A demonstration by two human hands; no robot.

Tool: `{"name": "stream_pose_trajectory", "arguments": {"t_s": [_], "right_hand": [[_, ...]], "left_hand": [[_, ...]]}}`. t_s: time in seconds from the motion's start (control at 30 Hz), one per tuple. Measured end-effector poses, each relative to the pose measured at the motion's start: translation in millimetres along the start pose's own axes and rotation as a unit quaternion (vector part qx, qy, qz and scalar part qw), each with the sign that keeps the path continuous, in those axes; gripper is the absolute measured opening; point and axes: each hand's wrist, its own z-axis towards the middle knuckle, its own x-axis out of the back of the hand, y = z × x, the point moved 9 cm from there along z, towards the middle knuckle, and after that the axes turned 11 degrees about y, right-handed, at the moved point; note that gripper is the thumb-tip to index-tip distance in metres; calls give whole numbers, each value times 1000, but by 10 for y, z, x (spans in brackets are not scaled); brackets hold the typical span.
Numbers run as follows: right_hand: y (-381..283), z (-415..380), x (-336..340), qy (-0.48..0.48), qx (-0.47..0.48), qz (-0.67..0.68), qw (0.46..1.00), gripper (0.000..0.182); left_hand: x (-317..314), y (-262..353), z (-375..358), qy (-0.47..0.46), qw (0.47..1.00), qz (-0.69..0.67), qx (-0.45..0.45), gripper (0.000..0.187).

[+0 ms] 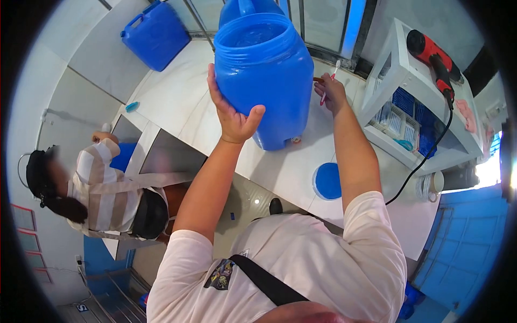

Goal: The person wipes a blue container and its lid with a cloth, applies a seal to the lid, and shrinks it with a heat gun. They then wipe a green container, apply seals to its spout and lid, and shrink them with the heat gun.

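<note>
gripping a pink-handled toothbrush with right fingers, left fingers spread open against the blue jug

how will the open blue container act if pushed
The blue container looks stiff, its moulded walls showing no dent by the left hand. Its glossy sides may be slippery, and its tall body might tip if pushed high up.

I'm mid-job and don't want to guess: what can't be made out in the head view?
Head view, throughout:
- Near blue jug: far side faces away, hidden by its own body.
- Rear blue jug: cut off by the top edge, partly behind the near one.
- Toothbrush: middle covered by the right hand.
- Shirt print: details too small.
</note>
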Motion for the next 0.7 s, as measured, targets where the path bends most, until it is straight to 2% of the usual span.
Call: {"name": "stream_pose_trajectory", "arguments": {"t_s": [0.07, 0.13, 0.3, 0.37, 0.43, 0.47, 0.5, 0.53, 0.57, 0.6, 0.63, 0.67, 0.7], "right_hand": [[-54, -37, -48, 9, 2, -7, 1000, 39], [-93, -24, -73, 19, 6, -11, 1000, 39], [-337, -215, -320, -63, 25, 36, 997, 44], [-513, -368, -369, -80, 45, 2, 996, 49], [-678, -572, -357, -94, 62, -33, 993, 54], [-764, -716, -300, -96, 102, -75, 987, 56], [-876, -875, -240, -99, 141, -116, 978, 57], [-971, -1025, -142, -96, 139, -118, 978, 57], [-1082, -1203, -38, -92, 158, -169, 969, 55], [-1186, -1355, 44, -88, 175, -219, 956, 54], [-1289, -1426, 186, -43, 191, -276, 941, 47], [-1317, -1453, 265, -45, 185, -281, 941, 47], [-1451, -1522, 307, -48, 255, -275, 926, 42]], "left_hand": [[28, 41, -8, 12, 1000, 11, -9, 121], [0, 35, -6, -2, 999, 24, 30, 122], [36, -38, -64, 3, 998, 56, 26, 124], [43, -21, -82, 7, 997, 70, 20, 126], [47, -44, -131, 17, 994, 56, 95, 125], [38, 18, -192, 16, 993, 56, 101, 125], [30, -10, -291, 22, 983, 56, 173, 123], [20, -43, -420, 27, 968, 57, 244, 121], [20, -9, -576, 27, 966, 56, 249, 121], [31, -95, -860, 10, 950, 84, 302, 119], [48, -173, -1187, -6, 929, 112, 353, 117], [30, -194, -1566, -57, 924, 152, 346, 116], [3, -146, -1919, -108, 915, 191, 338, 115]]}}
